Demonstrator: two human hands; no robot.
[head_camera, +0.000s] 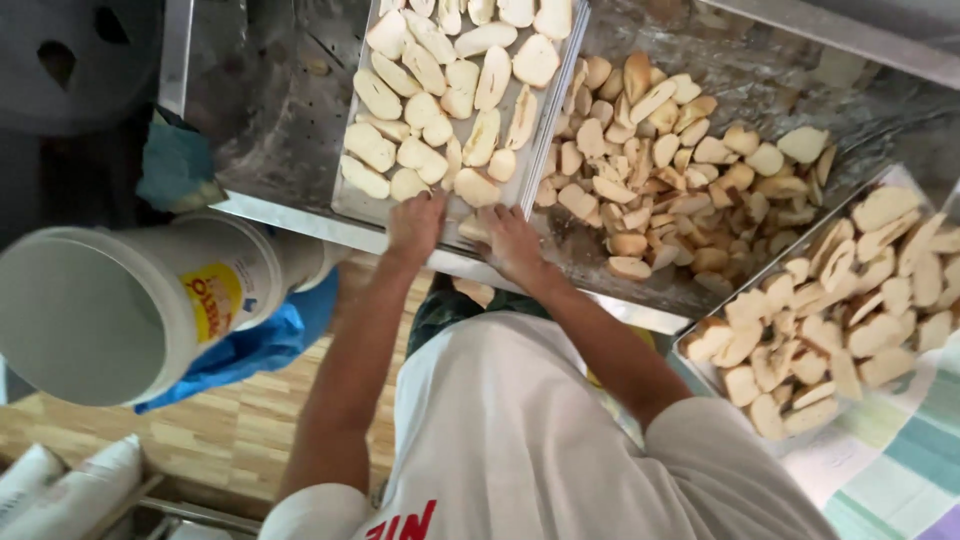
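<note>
Under both hands lies a dull grey metal baking tray (349, 205), its bread slices (430, 110) pale, dry and matt. Beyond the right hand (510, 242), the steel table (590, 270) looks scuffed and faintly shiny. Left of the left hand (416, 226) sits a smooth glossy white plastic bucket (120, 310) on crinkled blue plastic sheet (250, 350); the floor (220, 430) below shows satin wood blocks.

A loose heap of pale bread slices (660, 160) lay on the metal surface (270, 90), toward its right side; a second tray (700, 365) crowded with slices sat at the right edge, on a striped cloth (890, 470); a white bucket with a yellow label (130, 310) stood beyond the surface's near left corner, over a blue plastic bag (260, 345); a blue rag (175, 165) hung at the left edge; white sacks (60, 490) rested on the wooden floor (210, 430).
</note>
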